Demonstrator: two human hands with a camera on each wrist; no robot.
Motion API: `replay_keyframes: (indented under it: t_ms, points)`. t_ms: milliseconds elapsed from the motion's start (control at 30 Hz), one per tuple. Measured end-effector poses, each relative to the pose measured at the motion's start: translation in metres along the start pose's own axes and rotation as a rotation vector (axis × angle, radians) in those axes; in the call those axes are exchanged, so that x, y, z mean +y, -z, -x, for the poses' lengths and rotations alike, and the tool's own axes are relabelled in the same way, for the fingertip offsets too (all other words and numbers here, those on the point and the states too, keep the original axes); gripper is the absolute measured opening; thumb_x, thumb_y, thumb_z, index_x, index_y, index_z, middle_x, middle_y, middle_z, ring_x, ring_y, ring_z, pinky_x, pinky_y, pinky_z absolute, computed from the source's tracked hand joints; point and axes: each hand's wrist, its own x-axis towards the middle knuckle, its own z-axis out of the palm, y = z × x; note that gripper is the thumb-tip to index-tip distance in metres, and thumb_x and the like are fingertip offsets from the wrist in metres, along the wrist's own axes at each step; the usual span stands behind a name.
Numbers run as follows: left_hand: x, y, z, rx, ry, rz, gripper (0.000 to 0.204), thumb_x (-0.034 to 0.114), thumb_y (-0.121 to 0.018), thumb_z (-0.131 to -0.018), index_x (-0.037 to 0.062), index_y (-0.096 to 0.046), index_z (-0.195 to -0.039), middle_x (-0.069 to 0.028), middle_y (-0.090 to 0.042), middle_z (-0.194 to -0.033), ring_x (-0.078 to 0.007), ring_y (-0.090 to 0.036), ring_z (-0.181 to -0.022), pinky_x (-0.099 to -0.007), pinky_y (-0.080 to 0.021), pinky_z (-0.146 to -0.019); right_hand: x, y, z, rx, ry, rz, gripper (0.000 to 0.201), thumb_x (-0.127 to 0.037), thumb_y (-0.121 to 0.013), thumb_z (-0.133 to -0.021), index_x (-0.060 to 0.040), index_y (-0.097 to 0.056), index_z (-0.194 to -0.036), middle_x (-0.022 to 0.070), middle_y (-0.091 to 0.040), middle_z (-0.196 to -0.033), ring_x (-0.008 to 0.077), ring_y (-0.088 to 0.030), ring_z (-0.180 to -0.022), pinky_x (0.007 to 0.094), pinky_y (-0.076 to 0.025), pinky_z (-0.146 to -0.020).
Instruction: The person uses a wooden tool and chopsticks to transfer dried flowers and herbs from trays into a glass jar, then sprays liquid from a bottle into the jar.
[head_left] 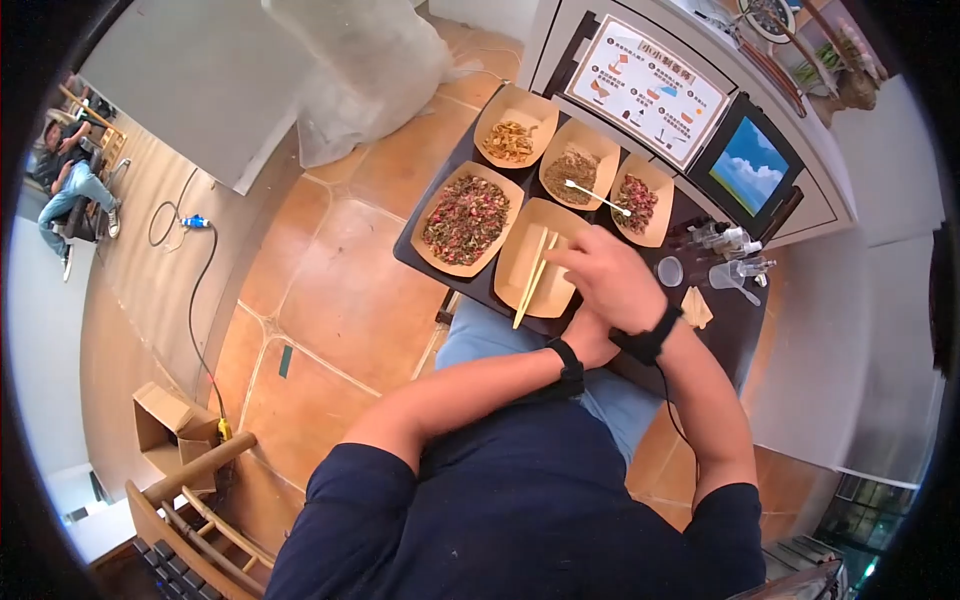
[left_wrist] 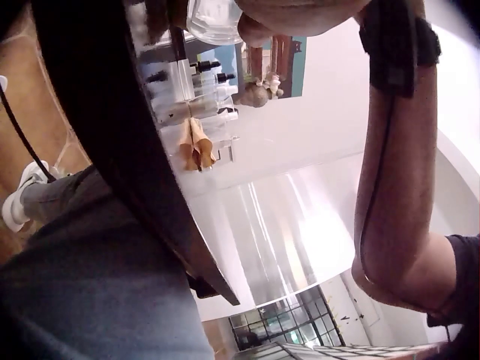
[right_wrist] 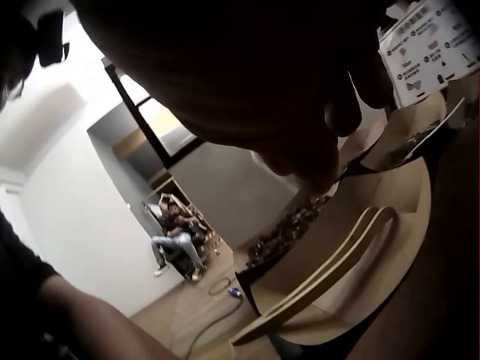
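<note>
My right hand [head_left: 612, 280] is over the right side of a cardboard tray [head_left: 512, 262], with its fingers bent loosely downward. Inside this tray lies a pair of wooden tongs [head_left: 538, 270], one end sticking out past the near rim. In the right wrist view the fingers hang above the tray's far rim, apart from the tongs [right_wrist: 330, 281]. My left hand [head_left: 592, 340] lies under the right wrist at the table's near edge, mostly hidden; I cannot tell what its fingers do. The left wrist view catches only part of it [left_wrist: 300, 11] at the top.
Trays of mixed petals [head_left: 466, 222], yellowish strips [head_left: 508, 142], brown bits [head_left: 573, 175] and dark pink buds [head_left: 637, 203] surround the tray. A white spoon [head_left: 598, 197] crosses two of them. Small bottles [head_left: 722, 240], a clear cup [head_left: 670, 270], an instruction card [head_left: 650, 88] and a tablet [head_left: 748, 165] are rightward.
</note>
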Motion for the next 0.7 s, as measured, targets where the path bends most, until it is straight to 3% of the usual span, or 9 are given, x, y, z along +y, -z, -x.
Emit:
replay_keyframes:
  t_ms: [33, 100, 300, 367, 467, 533, 567, 633, 700]
  points:
    - [-0.004, -0.003, 0.001, 0.001, -0.004, -0.003, 0.043, 0.011, -0.068, -0.098, 0.0035, -0.062, -0.14, -0.0246, -0.066, -0.133, -0.0417, -0.06, -0.132, -0.0504, -0.047, -0.111, 0.003, -0.011, -0.007, -0.058, 0.014, 0.053, 0.031, -0.002, -0.068, -0.084, -0.0097, -0.076, -0.113, 0.0121, -0.061, -0.102, 0.0334, -0.066, -0.099, 0.0456, -0.056, -0.085]
    - [-0.018, -0.011, -0.001, 0.023, 0.07, 0.099, 0.07, 0.016, -0.072, -0.099, 0.0011, -0.042, -0.16, -0.022, -0.049, -0.163, -0.0343, -0.046, -0.153, -0.0458, -0.033, -0.129, 0.004, -0.025, -0.02, -0.116, 0.076, 0.147, 0.023, -0.004, -0.067, -0.084, -0.0082, -0.076, -0.106, 0.0128, -0.058, -0.102, 0.0338, -0.066, -0.099, 0.0459, -0.056, -0.086]
    - [-0.027, -0.01, -0.004, -0.071, 0.106, 0.041, 0.061, 0.019, -0.063, -0.105, 0.0022, -0.042, -0.16, -0.0206, -0.047, -0.165, -0.0341, -0.042, -0.155, -0.0437, -0.031, -0.131, 0.011, -0.037, -0.03, -0.294, 0.037, 0.175, 0.014, -0.004, -0.065, -0.086, -0.0062, -0.074, -0.095, 0.0142, -0.057, -0.102, 0.0341, -0.066, -0.102, 0.0466, -0.056, -0.086]
    - [-0.031, -0.013, -0.006, -0.088, 0.096, 0.04, 0.06, 0.02, -0.061, -0.106, 0.0021, -0.042, -0.16, -0.0205, -0.047, -0.165, -0.0344, -0.043, -0.155, -0.0436, -0.031, -0.131, 0.01, -0.038, -0.031, -0.307, 0.035, 0.176, 0.017, -0.001, -0.065, -0.085, -0.0061, -0.075, -0.098, 0.0142, -0.058, -0.104, 0.0343, -0.067, -0.101, 0.047, -0.057, -0.084]
    - [-0.027, -0.014, -0.008, 0.045, -0.027, 0.002, 0.048, 0.018, -0.058, -0.106, 0.0036, -0.052, -0.152, -0.0193, -0.056, -0.156, -0.034, -0.05, -0.148, -0.0454, -0.036, -0.127, 0.007, -0.039, -0.033, -0.299, 0.027, 0.14, 0.018, -0.001, -0.065, -0.086, -0.0057, -0.076, -0.1, 0.0141, -0.06, -0.106, 0.0342, -0.069, -0.1, 0.0472, -0.058, -0.083]
    - [-0.026, -0.009, -0.009, -0.155, 0.024, -0.235, 0.037, 0.016, -0.057, -0.104, 0.0055, -0.063, -0.139, -0.0174, -0.068, -0.142, -0.0342, -0.059, -0.138, -0.0469, -0.042, -0.12, 0.01, -0.04, -0.037, -0.28, 0.028, 0.108, 0.016, -0.003, -0.065, -0.088, -0.0053, -0.076, -0.099, 0.0139, -0.061, -0.106, 0.0339, -0.07, -0.1, 0.0471, -0.058, -0.084]
    - [-0.025, -0.01, -0.009, -0.146, 0.02, -0.233, 0.037, 0.016, -0.057, -0.104, 0.0055, -0.063, -0.139, -0.0174, -0.068, -0.142, -0.0342, -0.059, -0.138, -0.0469, -0.042, -0.12, 0.011, -0.042, -0.039, -0.341, 0.048, 0.131, 0.017, -0.002, -0.064, -0.088, -0.0054, -0.074, -0.101, 0.0148, -0.06, -0.105, 0.0354, -0.069, -0.102, 0.0475, -0.058, -0.085]
    - [-0.026, -0.013, -0.006, 0.033, -0.032, -0.177, 0.029, 0.015, -0.055, -0.103, 0.0063, -0.068, -0.128, -0.0155, -0.074, -0.129, -0.0356, -0.065, -0.128, -0.0478, -0.047, -0.113, 0.012, -0.042, -0.042, -0.407, 0.073, 0.156, 0.018, -0.001, -0.064, -0.087, -0.0054, -0.072, -0.102, 0.0157, -0.06, -0.104, 0.0368, -0.068, -0.103, 0.0478, -0.057, -0.087]
    - [-0.031, -0.017, -0.006, 0.041, 0.0, -0.145, 0.029, 0.012, -0.058, -0.102, 0.0059, -0.066, -0.129, -0.0165, -0.072, -0.127, -0.0349, -0.064, -0.128, -0.0472, -0.047, -0.112, 0.013, -0.038, -0.041, -0.46, 0.102, 0.167, 0.017, -0.002, -0.066, -0.09, -0.005, -0.069, -0.106, 0.0152, -0.062, -0.108, 0.0366, -0.069, -0.104, 0.0469, -0.057, -0.086]
